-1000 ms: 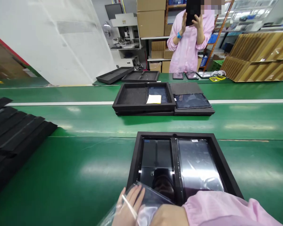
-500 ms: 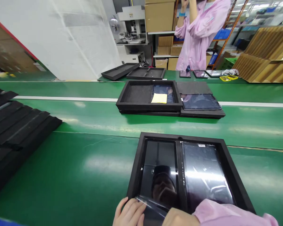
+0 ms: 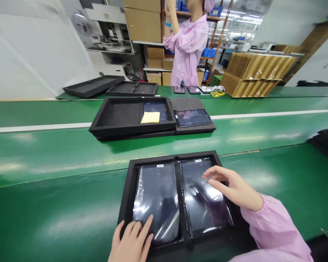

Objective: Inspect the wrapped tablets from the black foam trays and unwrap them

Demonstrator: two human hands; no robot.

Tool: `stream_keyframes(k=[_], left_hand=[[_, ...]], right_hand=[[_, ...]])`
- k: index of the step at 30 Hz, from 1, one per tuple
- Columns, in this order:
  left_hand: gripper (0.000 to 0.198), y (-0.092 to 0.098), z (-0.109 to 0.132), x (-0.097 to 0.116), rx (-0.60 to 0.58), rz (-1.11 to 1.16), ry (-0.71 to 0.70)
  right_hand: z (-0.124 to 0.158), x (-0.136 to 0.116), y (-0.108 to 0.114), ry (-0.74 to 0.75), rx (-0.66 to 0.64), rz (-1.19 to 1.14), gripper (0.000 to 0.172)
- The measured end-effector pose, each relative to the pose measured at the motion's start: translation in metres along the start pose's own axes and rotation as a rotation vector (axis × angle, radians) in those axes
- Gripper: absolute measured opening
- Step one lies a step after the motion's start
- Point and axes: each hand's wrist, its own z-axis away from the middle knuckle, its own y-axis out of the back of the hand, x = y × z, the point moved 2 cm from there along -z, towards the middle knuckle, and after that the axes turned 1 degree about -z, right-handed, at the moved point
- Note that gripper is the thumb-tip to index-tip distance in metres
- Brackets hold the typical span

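In front of me on the green table lies a black foam tray with two compartments. Each holds a dark flat screen panel under clear, wrinkled film: the left panel and the right panel. Small white labels show at their top edges. My left hand rests with spread fingers on the lower left corner of the left panel and the tray's edge. Over the right panel hovers my right hand, fingers loosely bent and thumb apart; I make out nothing held in it.
Beyond, another foam tray holds a screen and a yellow note. A dark panel lies on foam beside it. Cardboard dividers stand at the back right. A co-worker in pink stands across the table.
My right hand has gone from the tray's near edge up over the right panel. Film now covers the left panel, whose lower end was partly under lifted film. The view has swung right.
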Motion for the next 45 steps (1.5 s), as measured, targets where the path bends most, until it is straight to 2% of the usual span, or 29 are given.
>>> stream_keyframes(k=[3, 6, 9, 12, 14, 16, 19, 21, 23, 26, 28, 30, 33, 35, 37, 40, 43, 45], left_hand=[[0.053, 0.004, -0.034, 0.026, -0.059, -0.076, -0.131], [0.039, 0.006, -0.073, 0.061, -0.259, 0.027, -0.35], [0.047, 0.003, -0.1, 0.089, -0.45, 0.181, -0.501], [0.061, -0.003, -0.112, 0.1, -0.523, 0.262, -0.556], [0.065, -0.008, -0.114, 0.1, -0.506, 0.315, -0.575], [0.06, -0.012, -0.113, 0.097, -0.466, 0.365, -0.597], [0.047, -0.016, -0.113, 0.093, -0.403, 0.405, -0.626], [0.037, -0.017, -0.115, 0.091, -0.357, 0.411, -0.616], [0.035, -0.019, -0.119, 0.088, -0.258, 0.4, -0.542], [0.042, -0.027, -0.124, 0.075, -0.046, 0.355, -0.277], [0.048, -0.038, -0.124, 0.064, 0.038, 0.327, -0.088], [0.058, -0.053, -0.122, 0.055, 0.053, 0.286, 0.016], [0.068, -0.07, -0.117, 0.049, 0.054, 0.183, 0.009], [0.073, -0.075, -0.114, 0.049, 0.077, 0.119, -0.026], [0.079, -0.076, -0.113, 0.052, 0.109, 0.071, -0.052], [0.08, -0.074, -0.113, 0.055, 0.132, 0.024, -0.095], [0.074, -0.072, -0.112, 0.055, 0.096, 0.02, -0.103], [0.071, -0.071, -0.112, 0.054, 0.06, 0.018, -0.093]], right_hand=[[0.027, 0.026, 0.005, -0.094, 0.068, 0.02, 0.027], [0.051, 0.06, -0.002, -0.207, 0.13, -0.023, 0.033], [0.072, 0.09, -0.007, -0.296, 0.22, -0.122, 0.041], [0.092, 0.108, -0.004, -0.361, 0.366, -0.178, 0.05], [0.103, 0.111, -0.001, -0.38, 0.442, -0.129, 0.048], [0.11, 0.107, -0.003, -0.375, 0.427, -0.001, 0.037], [0.113, 0.093, -0.018, -0.358, 0.326, 0.357, 0.029], [0.112, 0.083, -0.032, -0.356, 0.305, 0.651, 0.023], [0.109, 0.076, -0.046, -0.354, 0.327, 0.866, 0.015], [0.106, 0.073, -0.062, -0.329, 0.367, 0.947, 0.013], [0.104, 0.075, -0.069, -0.281, 0.414, 0.906, 0.011], [0.103, 0.077, -0.076, -0.226, 0.472, 0.846, 0.009], [0.1, 0.077, -0.083, -0.141, 0.559, 0.694, 0.015], [0.097, 0.073, -0.086, -0.094, 0.555, 0.506, 0.02], [0.095, 0.064, -0.088, -0.037, 0.482, 0.288, 0.021], [0.093, 0.047, -0.093, 0.109, 0.3, 0.016, 0.017], [0.093, 0.04, -0.1, 0.25, 0.037, -0.193, 0.014], [0.092, 0.045, -0.103, 0.315, -0.049, -0.299, 0.009]])
